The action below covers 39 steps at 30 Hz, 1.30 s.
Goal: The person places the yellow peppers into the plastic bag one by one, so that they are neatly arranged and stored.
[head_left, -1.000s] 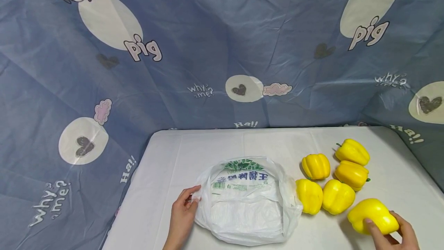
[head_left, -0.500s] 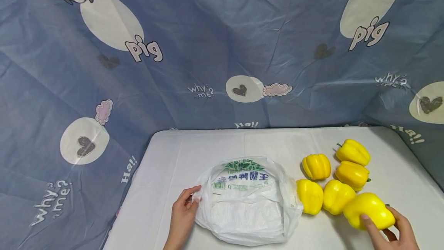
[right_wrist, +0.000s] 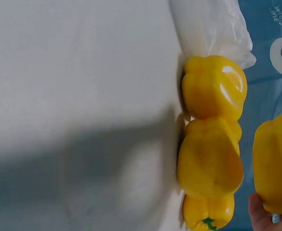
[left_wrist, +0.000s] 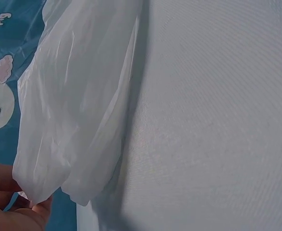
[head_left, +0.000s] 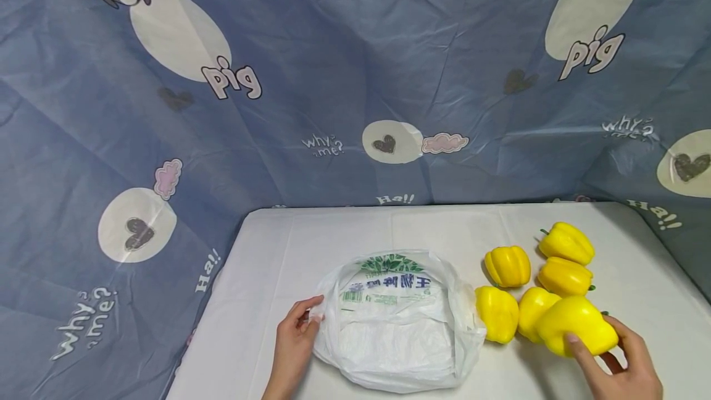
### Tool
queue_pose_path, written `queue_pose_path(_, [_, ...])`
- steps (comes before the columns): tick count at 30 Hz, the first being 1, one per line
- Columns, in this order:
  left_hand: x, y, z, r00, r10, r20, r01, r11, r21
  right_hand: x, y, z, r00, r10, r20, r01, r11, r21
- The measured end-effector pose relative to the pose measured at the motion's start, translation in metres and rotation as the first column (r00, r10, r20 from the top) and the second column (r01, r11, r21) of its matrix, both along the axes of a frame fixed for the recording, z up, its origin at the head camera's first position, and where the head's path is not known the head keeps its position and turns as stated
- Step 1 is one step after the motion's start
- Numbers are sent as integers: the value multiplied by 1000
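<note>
A white plastic bag (head_left: pixel 397 350) with green and blue print lies with its mouth spread wide. My left hand (head_left: pixel 295 341) pinches the left edge of its rim; in the left wrist view the fingertips (left_wrist: pixel 42 207) hold a fold of the film. My right hand (head_left: pixel 624 357) grips a yellow bell pepper (head_left: pixel 577 326) between thumb and fingers, raised over the table. In the head view this pepper partly covers another bell pepper (head_left: pixel 533 310) behind it. The right wrist view has the held pepper (right_wrist: pixel 277 163) at its right edge, apart from the row.
Several other yellow bell peppers (head_left: pixel 566 244) lie right of the bag on the white table (head_left: pixel 266 276). One bell pepper (head_left: pixel 496 315) sits right at the bag's right rim. A blue printed cloth (head_left: pixel 311 79) hangs behind and at the sides.
My right hand has carried the held bell pepper left and away from me, so it now overlaps a lying pepper in the head view. The left hand and the bag have stayed put.
</note>
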<state>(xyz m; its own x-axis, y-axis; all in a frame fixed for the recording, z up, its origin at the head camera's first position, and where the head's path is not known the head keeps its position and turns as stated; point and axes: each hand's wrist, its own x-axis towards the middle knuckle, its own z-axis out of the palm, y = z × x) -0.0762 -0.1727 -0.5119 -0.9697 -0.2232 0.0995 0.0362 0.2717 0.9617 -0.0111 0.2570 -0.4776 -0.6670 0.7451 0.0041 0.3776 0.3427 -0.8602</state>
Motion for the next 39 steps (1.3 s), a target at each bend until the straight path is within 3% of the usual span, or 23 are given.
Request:
queue_pose_path(11, [1, 0, 3, 1000, -1, 15, 0, 999, 33, -7, -13, 10, 983, 137, -124, -134, 991, 28])
queue_pose_path(22, [3, 0, 6, 999, -29, 36, 25, 994, 107, -10, -28, 10, 912, 304, -275, -292, 953, 87])
queue_pose_path(34, [5, 1, 5, 999, -37, 28, 34, 994, 108, -14, -39, 14, 876, 441, -198, -426, 898, 111])
queue_pose_path(39, [4, 1, 4, 999, -33, 24, 30, 995, 95, -18, -41, 17, 837, 518, -177, -504, 855, 117])
